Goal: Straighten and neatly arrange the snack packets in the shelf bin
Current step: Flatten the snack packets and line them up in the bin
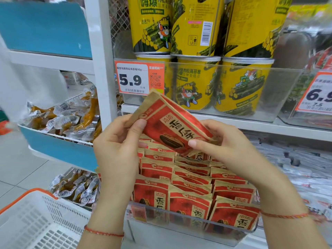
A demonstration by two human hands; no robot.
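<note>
My left hand [116,141] pinches the top edge of a flat red and tan paper snack packet [168,126]; my right hand [221,146] pinches its lower end. It is tilted, print upside down, above the clear plastic shelf bin [188,229]. I should turn it upright, then slide it into the standing rows of same packets [192,178].

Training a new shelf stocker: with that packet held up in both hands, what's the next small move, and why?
Probably turn the held packet upright, since its print reads upside down, then slot it into the bin among the upright rows. Left hand and right hand pinch its ends.
</note>
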